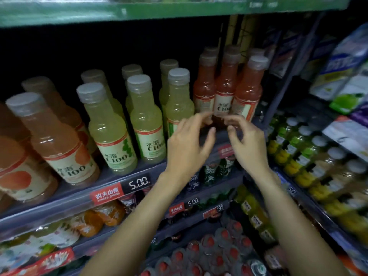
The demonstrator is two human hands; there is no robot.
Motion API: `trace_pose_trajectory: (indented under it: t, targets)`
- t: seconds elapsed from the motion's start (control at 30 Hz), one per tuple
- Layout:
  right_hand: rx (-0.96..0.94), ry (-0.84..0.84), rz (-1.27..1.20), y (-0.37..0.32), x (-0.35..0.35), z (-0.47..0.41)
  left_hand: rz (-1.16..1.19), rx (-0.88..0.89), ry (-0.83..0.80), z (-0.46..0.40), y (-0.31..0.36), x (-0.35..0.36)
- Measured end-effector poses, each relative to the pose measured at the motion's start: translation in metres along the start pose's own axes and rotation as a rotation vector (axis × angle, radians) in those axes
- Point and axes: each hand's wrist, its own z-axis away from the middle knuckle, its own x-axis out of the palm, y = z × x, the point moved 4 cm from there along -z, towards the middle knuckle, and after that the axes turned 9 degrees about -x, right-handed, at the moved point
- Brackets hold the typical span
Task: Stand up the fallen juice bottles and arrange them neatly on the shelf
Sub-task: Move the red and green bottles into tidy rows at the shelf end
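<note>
Juice bottles stand upright in rows on the shelf (65, 198): orange ones (57, 140) at the left, pale yellow-green ones (111, 132) in the middle, pink-red ones (225, 90) at the right. No bottle lies on its side in view. My left hand (189, 144) and my right hand (247, 142) are raised together at the foot of the pink-red bottles. Their curled fingertips pinch the two ends of a small dark piece (218, 120) in front of the middle pink-red bottle. Motion blur hides what the piece is.
A green shelf board (139, 10) hangs close above the caps. A price tag reading 5.00 (138, 184) sits on the rail. Lower shelves hold red-capped bottles (209, 253); a side rack at the right carries green and yellow bottles (298, 156) and cartons (344, 72).
</note>
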Motion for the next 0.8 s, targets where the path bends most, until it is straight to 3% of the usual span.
trace_pose_trajectory:
  t: [0.13,0.3,0.47,0.8]
  targets:
    - [0.074,0.022,0.147,0.031,-0.035,-0.010,0.186,-0.147,-0.203,-0.023,-0.005,0.051]
    - [0.402,-0.012,-0.246,0.073,-0.048,-0.031,0.174,-0.269,-0.325,-0.042,0.003,0.108]
    - [0.413,-0.155,-0.443,0.083,-0.043,-0.038,0.233,-0.445,-0.246,-0.053,0.007,0.147]
    - [0.309,-0.112,-0.405,0.105,-0.056,-0.029,0.040,-0.520,-0.007,-0.048,0.021,0.169]
